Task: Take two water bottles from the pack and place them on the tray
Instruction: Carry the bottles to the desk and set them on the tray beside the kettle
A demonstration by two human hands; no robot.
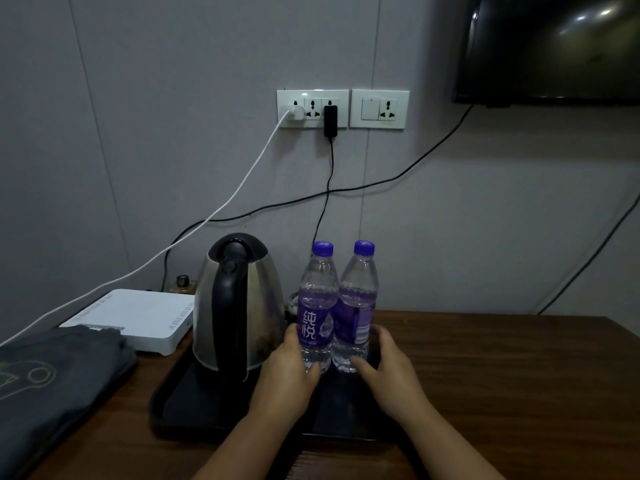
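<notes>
Two clear water bottles with purple caps and purple labels stand upright side by side on the black tray point(194, 407). My left hand point(289, 372) wraps around the base of the left bottle point(318, 306). My right hand point(384, 368) cups the base of the right bottle point(358, 303), fingers curled against it. Both bottles touch each other. The pack is not in view.
A steel kettle point(239, 303) with a black handle stands on the tray's left half, close to my left hand. A white router box point(135, 318) and folded grey cloth point(52, 382) lie left. Cables hang from wall sockets point(311, 109). Brown wooden table point(519, 393) extends right.
</notes>
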